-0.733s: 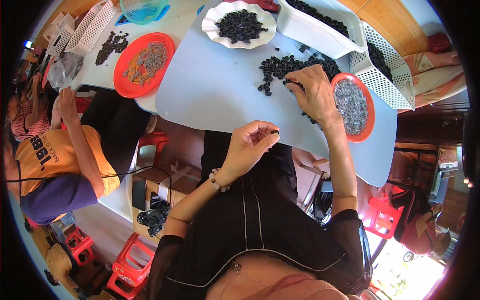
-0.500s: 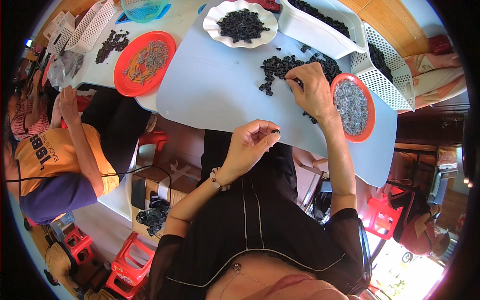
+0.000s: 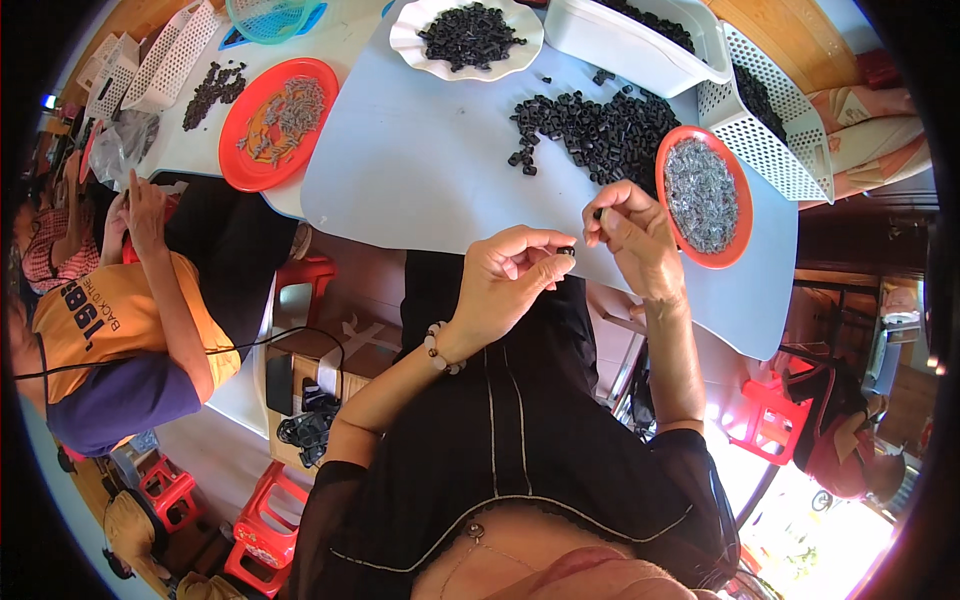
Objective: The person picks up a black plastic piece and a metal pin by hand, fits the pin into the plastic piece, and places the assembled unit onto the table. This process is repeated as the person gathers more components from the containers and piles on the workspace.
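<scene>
Pinching a small black plastic piece [image 3: 566,251] near the smooth pale-blue tabletop [image 3: 420,170], the left hand [image 3: 510,280] hovers beside the right hand [image 3: 638,240], which grips a similar dark piece [image 3: 598,214]; seemingly pairing, next calling for careful alignment

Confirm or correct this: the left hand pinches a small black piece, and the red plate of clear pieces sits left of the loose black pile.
The side is wrong: in the head view, the red plate holding clear pieces sits right of the loose black pile. The left hand does pinch a small black piece.
</scene>
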Demonstrator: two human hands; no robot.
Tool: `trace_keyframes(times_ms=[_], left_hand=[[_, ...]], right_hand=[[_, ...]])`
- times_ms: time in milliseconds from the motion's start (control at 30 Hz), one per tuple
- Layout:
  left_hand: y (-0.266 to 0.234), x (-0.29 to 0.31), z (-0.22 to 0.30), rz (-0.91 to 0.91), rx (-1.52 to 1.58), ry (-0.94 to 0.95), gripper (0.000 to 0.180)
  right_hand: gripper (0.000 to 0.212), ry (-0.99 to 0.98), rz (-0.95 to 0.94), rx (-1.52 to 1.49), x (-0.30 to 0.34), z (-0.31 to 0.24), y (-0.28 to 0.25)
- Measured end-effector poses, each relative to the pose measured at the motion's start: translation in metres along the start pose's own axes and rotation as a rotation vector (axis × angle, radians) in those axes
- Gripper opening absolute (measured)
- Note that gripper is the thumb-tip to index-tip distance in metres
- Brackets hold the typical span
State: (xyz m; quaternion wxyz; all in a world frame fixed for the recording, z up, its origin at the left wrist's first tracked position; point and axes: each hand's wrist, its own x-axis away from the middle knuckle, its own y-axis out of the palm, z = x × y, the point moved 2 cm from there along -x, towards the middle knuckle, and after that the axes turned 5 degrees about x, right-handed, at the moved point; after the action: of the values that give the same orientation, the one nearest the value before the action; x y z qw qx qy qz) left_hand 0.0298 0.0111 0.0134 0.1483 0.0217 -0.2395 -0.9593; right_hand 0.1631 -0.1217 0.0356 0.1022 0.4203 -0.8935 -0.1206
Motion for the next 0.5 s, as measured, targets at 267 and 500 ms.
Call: trace_keyframes(times_ms=[267,500], left_hand=[[0.011,0.000,0.002,-0.031,-0.056,0.114,0.021],[0.018,0.003,-0.001,-0.106,-0.032,0.096,0.019]], right_hand=[[0.019,0.074,-0.020,-0.044,0.032,0.011,-0.005],[0.023,0.074,0.008,-0.104,0.046,0.018,-0.013]])
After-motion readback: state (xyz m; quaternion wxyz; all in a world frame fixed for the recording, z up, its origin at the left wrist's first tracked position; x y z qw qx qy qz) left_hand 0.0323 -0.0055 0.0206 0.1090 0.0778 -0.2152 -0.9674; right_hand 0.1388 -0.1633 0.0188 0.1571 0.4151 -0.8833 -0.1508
